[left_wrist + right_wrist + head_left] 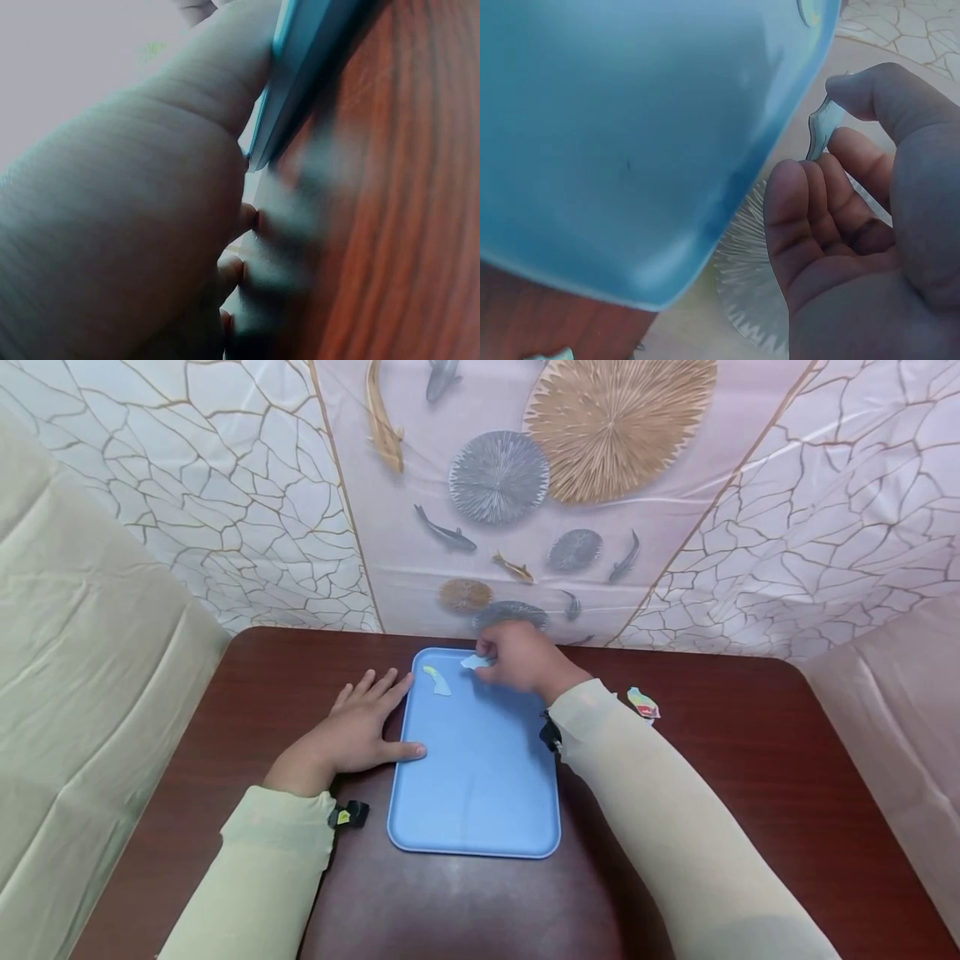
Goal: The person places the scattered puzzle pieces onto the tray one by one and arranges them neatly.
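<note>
A light blue tray lies on the dark brown table. Near its far edge my right hand pinches a small torn paper piece between thumb and index finger; the right wrist view shows this paper piece edge-on at the fingertips. Another paper piece, pale blue with a yellow-green end, rests in the tray's far left corner. Along the tray's left side my left hand lies spread, its thumb over the rim and its other fingers reaching the table and tray edge. In the left wrist view the left hand fills much of the picture.
Several torn paper pieces, with red and green print, lie on the table right of the tray, partly behind the right sleeve. A patterned cloth backdrop rises behind the table. Each wrist wears a small black camera.
</note>
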{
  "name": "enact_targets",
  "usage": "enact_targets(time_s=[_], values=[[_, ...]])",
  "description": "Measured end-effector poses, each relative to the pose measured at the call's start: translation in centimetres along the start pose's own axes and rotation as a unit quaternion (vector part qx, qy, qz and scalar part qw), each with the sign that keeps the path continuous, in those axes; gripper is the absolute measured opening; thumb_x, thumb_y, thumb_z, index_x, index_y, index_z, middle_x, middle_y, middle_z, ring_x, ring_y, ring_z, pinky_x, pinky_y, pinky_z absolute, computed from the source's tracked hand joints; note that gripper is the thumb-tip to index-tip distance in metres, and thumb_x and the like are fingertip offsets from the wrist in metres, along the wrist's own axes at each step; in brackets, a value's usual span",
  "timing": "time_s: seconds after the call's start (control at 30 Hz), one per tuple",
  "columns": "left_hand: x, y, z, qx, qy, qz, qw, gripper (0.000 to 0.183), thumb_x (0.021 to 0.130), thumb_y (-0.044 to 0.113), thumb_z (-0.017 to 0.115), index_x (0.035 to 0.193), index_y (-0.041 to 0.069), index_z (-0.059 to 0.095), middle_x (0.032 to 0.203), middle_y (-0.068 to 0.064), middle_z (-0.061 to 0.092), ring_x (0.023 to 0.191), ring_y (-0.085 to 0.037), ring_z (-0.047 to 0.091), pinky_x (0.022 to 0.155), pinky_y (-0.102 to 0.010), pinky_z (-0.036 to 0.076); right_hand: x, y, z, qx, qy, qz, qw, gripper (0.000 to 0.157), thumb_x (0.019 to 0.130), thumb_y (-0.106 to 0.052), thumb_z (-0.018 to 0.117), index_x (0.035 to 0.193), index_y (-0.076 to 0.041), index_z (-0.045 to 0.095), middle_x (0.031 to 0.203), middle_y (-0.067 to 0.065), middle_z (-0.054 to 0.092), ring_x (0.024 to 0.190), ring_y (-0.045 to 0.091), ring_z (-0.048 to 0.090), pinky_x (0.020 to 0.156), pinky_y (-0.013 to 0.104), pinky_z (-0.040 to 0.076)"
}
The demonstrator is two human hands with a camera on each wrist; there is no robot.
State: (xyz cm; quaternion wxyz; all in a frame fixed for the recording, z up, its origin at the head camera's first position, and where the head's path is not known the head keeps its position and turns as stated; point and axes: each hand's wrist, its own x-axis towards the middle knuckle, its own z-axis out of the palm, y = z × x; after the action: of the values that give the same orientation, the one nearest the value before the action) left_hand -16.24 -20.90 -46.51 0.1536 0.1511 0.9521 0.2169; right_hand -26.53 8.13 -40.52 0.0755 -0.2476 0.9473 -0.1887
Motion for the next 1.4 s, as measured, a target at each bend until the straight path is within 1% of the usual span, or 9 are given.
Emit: enact_targets(time_s=[0.13, 0.23, 0.4, 0.57, 0.77, 1.13, 1.3, 1.4], values=[[0.2, 0.0, 0.0, 0.004, 0.001, -0.001, 1.0, 0.125, 0.091, 0.083, 0.076, 0.183, 0.026, 0.013, 0.191, -0.015, 0.01, 0.177, -0.048, -0.003, 0.138, -0.076, 0.001, 0.2, -0.3, 0.7, 0.02, -0.003, 0.015, 1.0, 0.02, 0.098, -0.02, 0.088, 0.111, -0.009, 0.078, 0.109, 0.007, 0.078, 0.099, 0.023, 0.068, 0.097, 0.043, 0.061], [0.1, -0.1, 0.0, 0.002, 0.001, -0.002, 1.0, 0.125, 0.091, 0.082, 0.076, 0.183, 0.026, 0.013, 0.191, -0.016, 0.01, 0.177, -0.048, -0.003, 0.138, -0.076, 0.001, 0.4, -0.5, 1.4, 0.03, -0.012, 0.017, 0.999, 0.021, 0.098, -0.02, 0.088, 0.113, -0.009, 0.078, 0.108, 0.007, 0.077, 0.099, 0.023, 0.067, 0.096, 0.042, 0.062], [0.1, -0.1, 0.0, 0.001, 0.004, -0.001, 1.0, 0.125, 0.092, 0.081, 0.076, 0.183, 0.025, 0.014, 0.191, -0.016, 0.01, 0.177, -0.048, -0.002, 0.138, -0.076, 0.001, 0.7, -0.7, 2.4, 0.011, -0.021, 0.02, 1.0, 0.019, 0.099, -0.023, 0.087, 0.112, -0.012, 0.078, 0.106, 0.005, 0.075, 0.097, 0.022, 0.067, 0.093, 0.04, 0.061], [0.1, 0.1, -0.1, 0.002, 0.006, 0.001, 1.0, 0.124, 0.092, 0.08, 0.077, 0.183, 0.025, 0.014, 0.19, -0.016, 0.011, 0.177, -0.048, -0.002, 0.138, -0.075, 0.002, 0.6, -0.8, 2.8, -0.001, -0.028, 0.04, 0.999, 0.02, 0.101, -0.028, 0.086, 0.112, -0.015, 0.077, 0.108, 0.003, 0.074, 0.1, 0.022, 0.067, 0.093, 0.04, 0.063], [0.2, 0.3, -0.2, 0.002, 0.006, 0.002, 1.0, 0.124, 0.092, 0.079, 0.078, 0.183, 0.025, 0.015, 0.19, -0.017, 0.012, 0.177, -0.048, -0.001, 0.138, -0.076, 0.002, 0.4, -0.9, 2.8, 0.006, -0.034, 0.06, 0.998, 0.021, 0.102, -0.03, 0.086, 0.114, -0.016, 0.077, 0.109, 0.002, 0.074, 0.101, 0.022, 0.068, 0.094, 0.039, 0.064], [0.2, 0.2, -0.2, -0.003, 0.004, 0.001, 1.0, 0.123, 0.092, 0.079, 0.077, 0.183, 0.025, 0.014, 0.19, -0.016, 0.011, 0.177, -0.048, -0.002, 0.138, -0.076, 0.001, 0.4, -0.8, 2.9, 0.012, -0.041, 0.07, 0.997, 0.024, 0.102, -0.033, 0.086, 0.118, -0.016, 0.079, 0.103, -0.001, 0.075, 0.097, 0.02, 0.069, 0.092, 0.038, 0.063], [0.1, 0.3, -0.2, -0.004, 0.002, 0.001, 1.0, 0.123, 0.092, 0.079, 0.077, 0.183, 0.025, 0.014, 0.19, -0.016, 0.011, 0.177, -0.048, -0.002, 0.138, -0.076, 0.001, 0.3, -0.6, 2.5, 0.015, -0.047, 0.056, 0.997, 0.026, 0.102, -0.033, 0.086, 0.119, -0.016, 0.079, 0.107, 0.0, 0.076, 0.099, 0.02, 0.069, 0.093, 0.038, 0.063], [0.0, 0.2, -0.1, -0.005, 0.001, 0.001, 1.0, 0.123, 0.092, 0.079, 0.077, 0.183, 0.025, 0.014, 0.19, -0.016, 0.011, 0.176, -0.048, -0.002, 0.138, -0.076, 0.001, 0.2, -0.8, 1.5, 0.001, -0.057, 0.041, 0.998, 0.028, 0.101, -0.033, 0.086, 0.122, -0.015, 0.08, 0.116, 0.002, 0.078, 0.106, 0.021, 0.071, 0.098, 0.041, 0.063]])
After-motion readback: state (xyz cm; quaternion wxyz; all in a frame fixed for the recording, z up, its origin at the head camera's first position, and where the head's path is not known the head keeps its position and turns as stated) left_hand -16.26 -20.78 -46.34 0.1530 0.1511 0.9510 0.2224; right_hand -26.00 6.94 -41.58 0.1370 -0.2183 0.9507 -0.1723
